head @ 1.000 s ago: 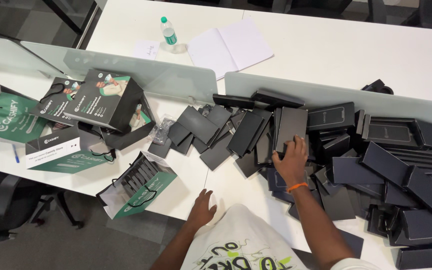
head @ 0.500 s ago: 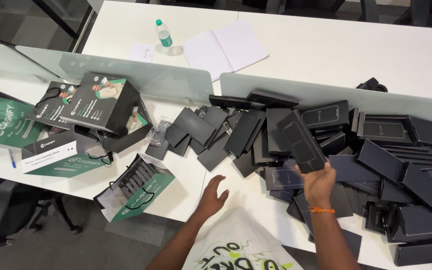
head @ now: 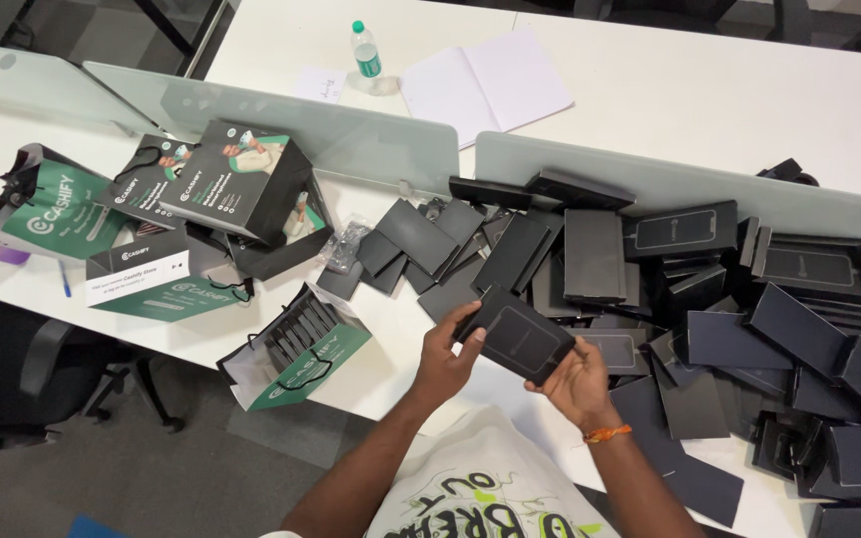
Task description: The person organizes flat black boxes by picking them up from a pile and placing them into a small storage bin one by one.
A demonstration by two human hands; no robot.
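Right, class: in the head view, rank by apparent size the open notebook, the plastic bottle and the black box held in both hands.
1. Open notebook, largest, although farthest away.
2. Black box, held by the left hand and right hand; nearer the camera, so flattered.
3. Plastic bottle, clearly smallest.

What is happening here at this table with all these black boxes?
A person holds one flat black rectangular box in both hands above the white table. The left hand grips its near left end and the right hand supports its right end from below. A large heap of similar flat black boxes covers the table to the right. To the left, an open green and white paper bag lies at the table edge.
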